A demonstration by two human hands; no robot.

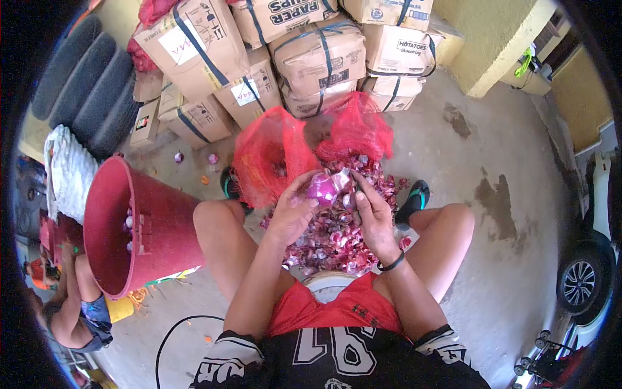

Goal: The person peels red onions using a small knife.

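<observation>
My left hand (293, 211) is closed around a purple-red onion (321, 188), held above a heap of onion skins (327, 241) between my knees. The onion's pale neck points toward my right hand (376, 217). My right fingers are bent close together at that neck; a narrow dark shape lies along them, too small to name. Just beyond the hands, a red mesh bag (264, 148) stands with its mouth spread. Another red mesh bag (363, 129) slumps beside it.
A large maroon tub (165, 217) with onions inside stands at my left. Two loose onions lie beyond it. Stacked cardboard boxes (321, 58) and dark tyres (97, 87) line the back. Another person (71, 311) sits at far left; a car wheel (578, 282) shows at right.
</observation>
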